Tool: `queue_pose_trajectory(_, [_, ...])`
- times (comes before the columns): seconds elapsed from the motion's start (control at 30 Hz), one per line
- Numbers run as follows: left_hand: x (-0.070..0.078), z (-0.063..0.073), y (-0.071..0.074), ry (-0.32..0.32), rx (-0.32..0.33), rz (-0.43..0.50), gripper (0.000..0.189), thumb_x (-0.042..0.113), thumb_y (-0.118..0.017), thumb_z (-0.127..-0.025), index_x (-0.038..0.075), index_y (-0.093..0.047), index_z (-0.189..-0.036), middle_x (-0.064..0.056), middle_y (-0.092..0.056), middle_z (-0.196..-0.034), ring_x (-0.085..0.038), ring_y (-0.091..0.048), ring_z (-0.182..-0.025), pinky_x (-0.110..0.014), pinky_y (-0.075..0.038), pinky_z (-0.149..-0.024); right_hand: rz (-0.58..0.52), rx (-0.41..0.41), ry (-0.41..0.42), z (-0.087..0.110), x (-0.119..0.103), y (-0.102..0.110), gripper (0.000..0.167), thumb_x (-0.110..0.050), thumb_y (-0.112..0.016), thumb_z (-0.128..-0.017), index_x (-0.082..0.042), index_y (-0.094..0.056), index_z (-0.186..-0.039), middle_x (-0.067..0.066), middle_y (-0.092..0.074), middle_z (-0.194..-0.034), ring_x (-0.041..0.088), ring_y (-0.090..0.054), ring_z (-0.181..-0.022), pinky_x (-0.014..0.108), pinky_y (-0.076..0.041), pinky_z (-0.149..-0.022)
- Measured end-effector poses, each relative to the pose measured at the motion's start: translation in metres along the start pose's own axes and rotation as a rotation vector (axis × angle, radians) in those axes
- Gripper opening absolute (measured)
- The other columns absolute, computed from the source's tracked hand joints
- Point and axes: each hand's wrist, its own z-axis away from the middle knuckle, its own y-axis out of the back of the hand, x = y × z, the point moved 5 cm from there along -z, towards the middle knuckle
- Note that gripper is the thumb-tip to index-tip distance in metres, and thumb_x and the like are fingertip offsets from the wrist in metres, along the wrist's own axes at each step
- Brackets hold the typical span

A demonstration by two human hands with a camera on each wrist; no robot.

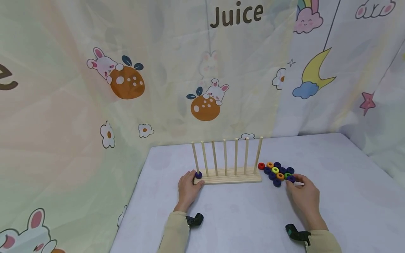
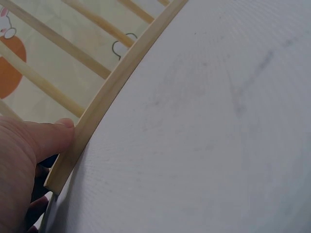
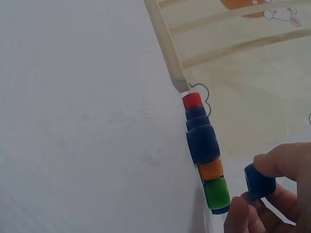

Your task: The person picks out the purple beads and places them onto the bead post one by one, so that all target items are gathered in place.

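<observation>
A wooden peg rack (image 1: 232, 180) with several upright pegs stands on the table. My left hand (image 1: 187, 189) grips the left end of its base, thumb (image 2: 58, 136) against the front edge and the other fingers mostly hidden behind. One dark blue bead (image 1: 198, 175) sits at the bottom of the leftmost peg. At the right, my right hand (image 1: 304, 196) pinches another dark blue bead (image 3: 260, 182) between thumb and fingers, raised beside the cluster. That cluster holds several beads, among them a red bead (image 1: 261, 166), a yellow bead (image 1: 275, 170), an orange bead (image 3: 211, 170) and a green bead (image 3: 216, 192).
A white cloth covers the table (image 1: 240, 214). Behind it hangs a printed curtain (image 1: 171, 70) with rabbits and oranges, close to the table's back edge. The bead cluster lies just right of the rack's right end. Each wrist carries a black camera mount (image 1: 297, 233).
</observation>
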Motion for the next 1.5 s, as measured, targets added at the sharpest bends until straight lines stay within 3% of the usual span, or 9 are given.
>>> queue_pose_trajectory(0.2, [0.001, 0.0, 0.002, -0.005, 0.002, -0.001, 0.06, 0.027, -0.076, -0.084, -0.004, -0.057, -0.132, -0.019, -0.058, -0.135, -0.038, -0.045, -0.133, -0.054, -0.023, -0.114, -0.008, -0.004, 0.05, 0.0, -0.003, -0.006, 0.04, -0.026, -0.067, -0.09, -0.002, -0.061, -0.122, 0.02, -0.065, -0.116, 0.029, -0.065, -0.088, 0.022, -0.044, -0.064])
queue_pose_trajectory(0.43, [0.0, -0.001, 0.001, 0.0, 0.0, 0.004, 0.061, 0.027, -0.076, -0.084, -0.004, -0.056, -0.133, -0.019, -0.057, -0.136, -0.038, -0.044, -0.133, -0.054, -0.023, -0.115, -0.01, -0.023, 0.079, 0.003, -0.007, -0.012, 0.04, -0.027, -0.068, -0.09, -0.003, -0.061, -0.121, 0.018, -0.067, -0.109, 0.02, -0.061, -0.078, 0.021, -0.043, -0.057])
queue_pose_trajectory(0.9, [0.002, 0.0, 0.001, 0.009, -0.007, 0.009, 0.06, 0.027, -0.075, -0.085, -0.004, -0.056, -0.133, -0.019, -0.057, -0.136, -0.038, -0.044, -0.133, -0.053, -0.022, -0.115, -0.005, -0.121, 0.137, 0.01, -0.019, -0.017, 0.042, -0.028, -0.069, -0.091, -0.004, -0.061, -0.125, 0.021, -0.064, -0.114, 0.017, -0.056, -0.074, 0.022, -0.043, -0.054])
queue_pose_trajectory(1.27, [0.0, -0.001, 0.001, -0.004, 0.005, 0.007, 0.06, 0.027, -0.076, -0.084, -0.004, -0.057, -0.132, -0.019, -0.058, -0.135, -0.038, -0.044, -0.133, -0.054, -0.023, -0.115, 0.02, -0.163, 0.129, 0.011, -0.021, -0.021, 0.044, -0.028, -0.068, -0.091, -0.003, -0.059, -0.126, 0.021, -0.062, -0.117, 0.019, -0.056, -0.075, 0.023, -0.043, -0.054])
queue_pose_trajectory(1.5, [-0.001, -0.001, 0.0, -0.003, 0.006, 0.002, 0.06, 0.027, -0.076, -0.084, -0.003, -0.058, -0.132, -0.019, -0.058, -0.134, -0.038, -0.045, -0.132, -0.055, -0.023, -0.114, 0.009, -0.188, 0.181, 0.014, -0.022, -0.026, 0.043, -0.026, -0.069, -0.09, -0.004, -0.059, -0.126, 0.022, -0.062, -0.115, 0.016, -0.055, -0.071, 0.022, -0.043, -0.052])
